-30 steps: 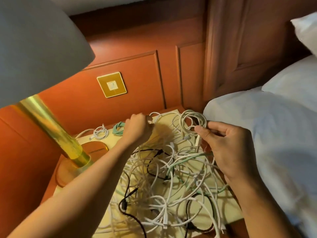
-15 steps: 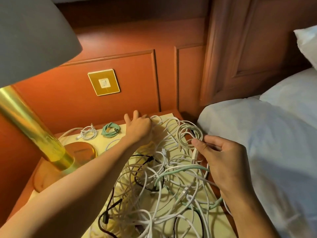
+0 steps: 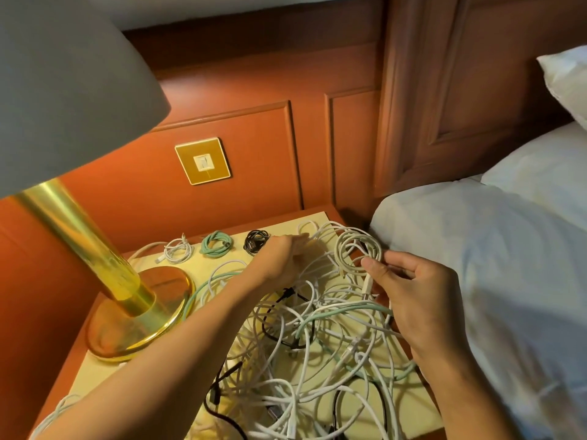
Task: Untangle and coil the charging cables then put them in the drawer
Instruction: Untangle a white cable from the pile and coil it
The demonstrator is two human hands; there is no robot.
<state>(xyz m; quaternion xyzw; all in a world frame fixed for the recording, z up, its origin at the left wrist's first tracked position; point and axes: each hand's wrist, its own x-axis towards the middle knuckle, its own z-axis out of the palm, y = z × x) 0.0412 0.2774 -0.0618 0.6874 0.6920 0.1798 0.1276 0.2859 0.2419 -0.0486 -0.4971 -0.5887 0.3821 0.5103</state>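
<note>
The bed (image 3: 492,281) fills the right side and the brass lamp (image 3: 79,242) stands on the left of the desk (image 3: 98,381). Between them the tangle of cables (image 3: 317,344) covers the near and middle part of the desk.

My left hand (image 3: 282,262) was closed on something at the far edge a moment ago. Now its fingers (image 3: 298,241) are stretched out and hold nothing, and a black coil (image 3: 255,242) lies just left of them. I judge that coil newly set down, one more cable done.

My right hand (image 3: 419,300) pinches a white coil (image 3: 359,252) between thumb and fingers at the far right. Its tail runs down into the heap, so it is not free yet.

Counted: three finished coils in a row along the far edge, one white one (image 3: 176,250), one green coil (image 3: 217,244) and one black, plus the one in my grip. The loose cables are mostly white, with some green and black, too knotted to count. No drawer is in view.
</note>
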